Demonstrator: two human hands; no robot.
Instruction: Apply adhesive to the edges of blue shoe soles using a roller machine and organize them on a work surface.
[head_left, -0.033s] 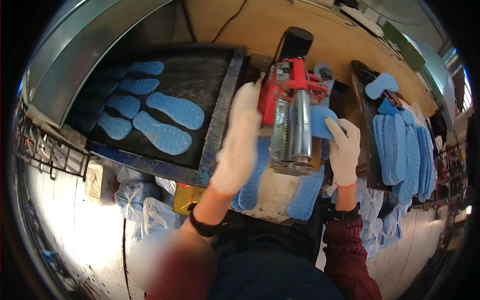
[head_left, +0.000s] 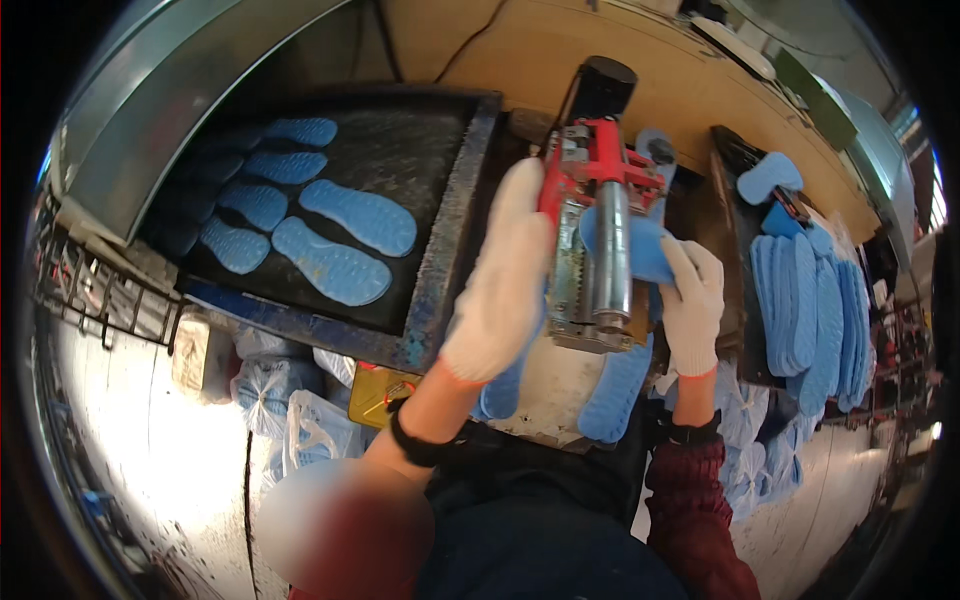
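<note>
A red press-like machine [head_left: 549, 195] with a shiny metal roller [head_left: 612, 250] stands in front of me. My right hand [head_left: 695, 305], in a white knit glove, pinches the edge of a blue insole [head_left: 648, 252] at the roller's right side. Part of that insole shows left of the roller too; the roller hides its middle. My left hand [head_left: 505, 270], also gloved, is upright along the machine's left side with its fingers stretched out. Whether it touches the machine I cannot tell. Below the roller, blue insoles [head_left: 617, 392] lie on a pale worn plate [head_left: 550, 385].
At left, a dark tray [head_left: 425, 300] with a blue rim holds several blue insoles [head_left: 330, 262]. On the right, stacked insoles [head_left: 785, 300] lie on a dark stand. Tied plastic bags [head_left: 325, 430] and a yellow tin [head_left: 380, 393] are below the tray.
My left hand has moved right, closer to the machine. The insole in my right hand has shifted left, and part of it now shows beyond the roller. The view has shifted slightly.
</note>
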